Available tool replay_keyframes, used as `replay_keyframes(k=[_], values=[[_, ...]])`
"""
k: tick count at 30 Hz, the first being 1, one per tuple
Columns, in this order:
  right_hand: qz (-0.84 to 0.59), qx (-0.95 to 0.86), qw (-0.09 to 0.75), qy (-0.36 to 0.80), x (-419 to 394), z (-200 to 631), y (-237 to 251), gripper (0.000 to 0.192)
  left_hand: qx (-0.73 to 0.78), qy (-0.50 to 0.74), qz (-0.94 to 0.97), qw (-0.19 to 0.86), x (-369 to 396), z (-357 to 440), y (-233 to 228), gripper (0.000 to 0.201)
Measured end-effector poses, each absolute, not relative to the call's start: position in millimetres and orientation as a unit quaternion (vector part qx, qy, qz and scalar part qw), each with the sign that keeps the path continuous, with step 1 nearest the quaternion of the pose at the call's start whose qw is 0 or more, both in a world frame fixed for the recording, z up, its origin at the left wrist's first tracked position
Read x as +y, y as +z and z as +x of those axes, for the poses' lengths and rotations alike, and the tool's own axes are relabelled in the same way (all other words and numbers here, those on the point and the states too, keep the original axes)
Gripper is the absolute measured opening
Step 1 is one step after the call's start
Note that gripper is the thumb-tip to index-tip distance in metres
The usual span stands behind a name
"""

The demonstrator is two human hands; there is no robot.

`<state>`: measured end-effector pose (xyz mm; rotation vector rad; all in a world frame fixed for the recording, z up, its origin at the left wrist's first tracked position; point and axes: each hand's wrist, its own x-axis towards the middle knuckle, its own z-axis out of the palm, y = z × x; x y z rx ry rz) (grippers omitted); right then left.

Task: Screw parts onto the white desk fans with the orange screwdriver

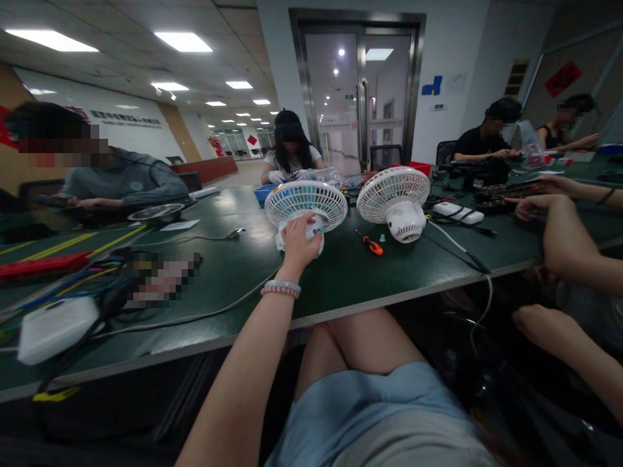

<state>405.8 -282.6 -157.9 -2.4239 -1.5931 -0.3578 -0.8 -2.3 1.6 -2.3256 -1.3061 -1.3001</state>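
Observation:
My left hand, with bracelets at the wrist, reaches over the table's front edge to a white fan. Its fingers are bent around the motor housing at the back of the fan, beside a small teal part. To the right is a second white fan, tilted, its round grille facing away. An orange-handled screwdriver lies between the fans, next to a small pale-teal cap. What seems to be my right hand is low at the right, below the tabletop, curled closed; its fingers are mostly hidden.
A white box and a red power strip lie left among wires. A white adapter with cords lies right. A gloved co-worker sits opposite; another person's forearms reach in from the right. A cable hangs over the front edge.

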Motion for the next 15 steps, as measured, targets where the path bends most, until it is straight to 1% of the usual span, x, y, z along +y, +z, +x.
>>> replay_keyframes(k=[3,6,7,9,11,12,13,15], values=[[-0.803,-0.588,0.027,-0.088,-278,415,-153,0.021,-0.435,-0.437,-0.783,0.087,-1,-1,1,0.045],[-0.788,-0.611,0.001,-0.076,-271,390,-135,0.024,-0.434,-0.437,-0.783,0.091,-1,-1,1,0.045],[-0.77,-0.63,0.033,-0.097,-269,374,-126,0.025,-0.434,-0.437,-0.782,0.092,-1,-2,1,0.045],[-0.733,-0.653,0.118,-0.152,-265,334,-104,0.035,-0.433,-0.437,-0.782,0.093,-2,-2,2,0.045],[-0.665,-0.703,0.194,-0.163,-258,291,-78,0.043,-0.436,-0.434,-0.783,0.091,-3,-1,2,0.045],[-0.624,-0.731,0.227,-0.159,-252,269,-65,0.043,-0.438,-0.431,-0.783,0.089,-3,-1,2,0.045],[-0.579,-0.76,0.254,-0.152,-244,249,-54,0.041,-0.44,-0.429,-0.784,0.088,-3,-1,2,0.045],[-0.501,-0.815,0.263,-0.123,-224,212,-37,0.043,-0.44,-0.428,-0.785,0.086,-4,-1,3,0.045]])
